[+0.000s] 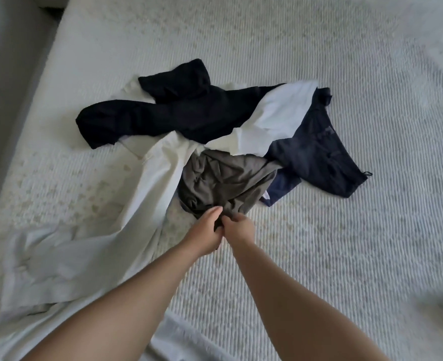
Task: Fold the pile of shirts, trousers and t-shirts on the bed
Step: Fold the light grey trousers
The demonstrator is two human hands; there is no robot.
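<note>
Nothing looks folded yet: both hands, left [206,231] and right [237,227], pinch the grey tee [225,181] at the mid-bed [345,256] pile's [189,110] near edge.

Both bare forearms reach forward from the bottom edge and converge toward the middle, wrists nearly touching. Left hand [207,230]: back of hand up, thumb extended forward and lying flat on top, remaining fingers curled under and gripping the near edge of the crumpled grey-brown jersey garment [223,181]. Right hand [237,227]: directly beside the left, touching it, fingers curled down and pinching the same edge of fabric; fingertips mostly hidden in the cloth. Both wrists roughly straight, elbows out of view, left forearm angled more steeply across than the right.
</note>
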